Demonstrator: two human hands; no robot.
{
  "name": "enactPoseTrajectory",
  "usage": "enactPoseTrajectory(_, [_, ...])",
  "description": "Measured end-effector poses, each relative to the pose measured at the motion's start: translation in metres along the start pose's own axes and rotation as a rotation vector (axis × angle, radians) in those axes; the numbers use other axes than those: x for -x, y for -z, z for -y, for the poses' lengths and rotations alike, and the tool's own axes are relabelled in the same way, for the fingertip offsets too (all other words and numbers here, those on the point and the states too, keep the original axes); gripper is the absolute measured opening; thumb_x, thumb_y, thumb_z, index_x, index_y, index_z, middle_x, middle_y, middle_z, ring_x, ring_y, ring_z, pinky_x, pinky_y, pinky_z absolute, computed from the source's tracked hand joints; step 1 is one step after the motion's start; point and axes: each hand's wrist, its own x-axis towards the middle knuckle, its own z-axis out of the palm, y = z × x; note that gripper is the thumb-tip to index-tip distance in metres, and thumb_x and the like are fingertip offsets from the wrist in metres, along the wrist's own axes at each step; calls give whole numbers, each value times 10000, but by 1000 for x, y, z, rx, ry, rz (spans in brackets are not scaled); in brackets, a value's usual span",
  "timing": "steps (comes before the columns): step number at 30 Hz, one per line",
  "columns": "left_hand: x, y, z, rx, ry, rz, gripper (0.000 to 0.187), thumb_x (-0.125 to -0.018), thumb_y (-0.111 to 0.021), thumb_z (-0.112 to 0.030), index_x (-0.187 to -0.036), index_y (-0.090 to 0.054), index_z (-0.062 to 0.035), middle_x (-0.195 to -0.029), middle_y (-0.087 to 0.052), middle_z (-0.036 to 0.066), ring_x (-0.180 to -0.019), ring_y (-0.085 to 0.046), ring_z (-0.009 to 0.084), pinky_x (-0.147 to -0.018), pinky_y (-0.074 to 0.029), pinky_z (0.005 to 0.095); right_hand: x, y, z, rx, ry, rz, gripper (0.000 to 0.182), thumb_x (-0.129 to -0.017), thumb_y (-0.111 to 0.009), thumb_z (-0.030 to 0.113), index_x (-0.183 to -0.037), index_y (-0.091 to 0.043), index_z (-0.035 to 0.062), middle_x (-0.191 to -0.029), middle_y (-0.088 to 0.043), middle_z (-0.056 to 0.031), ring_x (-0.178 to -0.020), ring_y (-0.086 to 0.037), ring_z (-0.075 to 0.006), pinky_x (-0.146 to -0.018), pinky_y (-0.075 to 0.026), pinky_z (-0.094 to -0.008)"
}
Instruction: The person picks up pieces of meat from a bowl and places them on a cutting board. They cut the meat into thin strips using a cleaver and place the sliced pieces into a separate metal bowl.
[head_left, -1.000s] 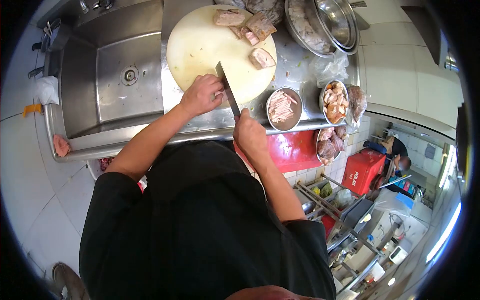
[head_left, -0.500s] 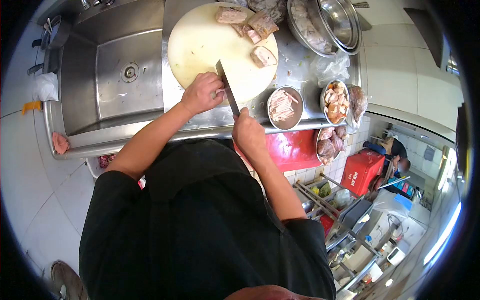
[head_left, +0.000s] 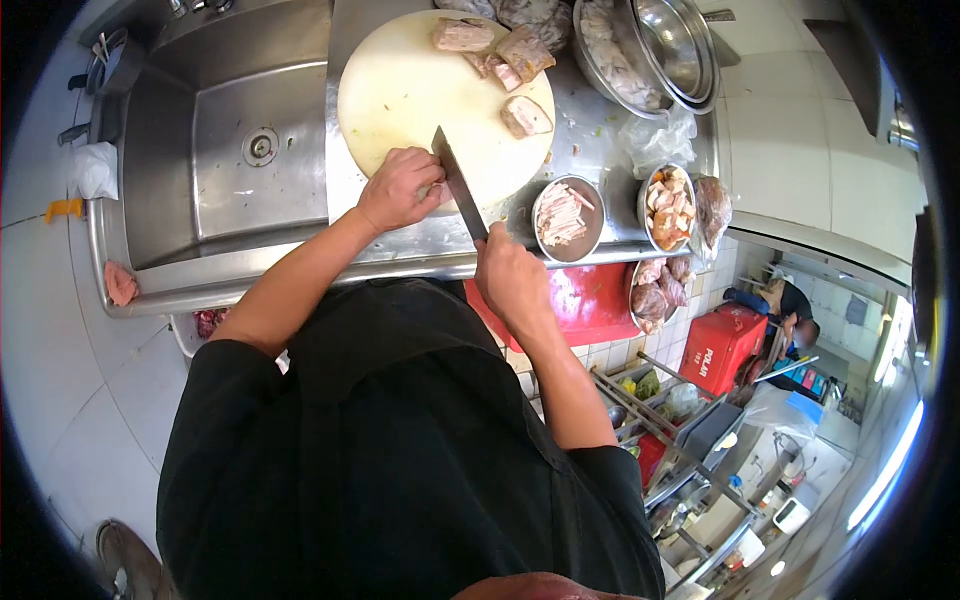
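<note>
My right hand [head_left: 512,272] is wrapped round the handle of a cleaver-like kitchen knife [head_left: 460,186], whose blade points away from me over the near edge of a round white cutting board [head_left: 400,80]. Just left of the blade, the curled fingers of my left hand [head_left: 404,188] press a small pale piece of meat [head_left: 446,194] to the board, mostly hidden under them. Several larger chunks of cooked meat [head_left: 525,117] lie on the board's far right side. Beside the board, a round metal bowl [head_left: 590,240] holds cut meat strips [head_left: 563,214].
A steel sink [head_left: 220,180] lies to the left. On the right stand a bowl of meat chunks [head_left: 670,205], a bagged piece of meat [head_left: 711,210] and large metal bowls [head_left: 690,50]. Below the counter edge is a red container [head_left: 585,300]. Another person [head_left: 790,310] is in the far background.
My right hand and the knife handle have shifted slightly to the right, tilting the blade a little. My left hand has stayed nearly in place on the piece of meat.
</note>
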Motion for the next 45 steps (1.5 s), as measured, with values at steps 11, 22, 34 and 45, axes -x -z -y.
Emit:
enactPoseTrajectory(11, [3, -6, 2, 22, -19, -92, 143, -777, -716, -94, -900, -663, -45, -937, -645, 106, -953, -633, 302, -853, -481, 417, -21, -20, -2, -22, 35, -83, 224, -1037, -546, 209, -989, -556, -9, -778, -715, -259, -757, -724, -453, -700, -563, -552])
enactPoseTrajectory(22, [8, -7, 4, 9, -12, -103, 146, -770, -732, -93, -887, -667, -36, -928, -638, 123, -938, -629, 313, -838, -489, 419, -11, -34, 2, -46, -13, -11, 222, -1032, -539, 202, -1005, -562, -16, -788, -718, -267, -773, -730, -454, -706, -570, -553])
enactPoseTrajectory(34, [8, 1, 5, 40, -70, -77, 129, -788, -706, -79, -897, -667, -23, -955, -645, 123, -957, -624, 318, -859, -491, 418, -14, -6, 3, -30, 58, -77, 230, -1033, -561, 227, -987, -566, 2, -741, -707, -265, -741, -733, -439, -694, -577, -534])
enactPoseTrajectory(45, [13, -3, 8, 28, -7, -18, 149, -772, -717, -44, -915, -683, -20, -988, -673, 150, -983, -650, 344, -896, -502, 431, -23, -48, 6, -57, 16, -59, 241, -1021, -569, 222, -1012, -576, -19, -774, -721, -255, -748, -734, -440, -706, -570, -548])
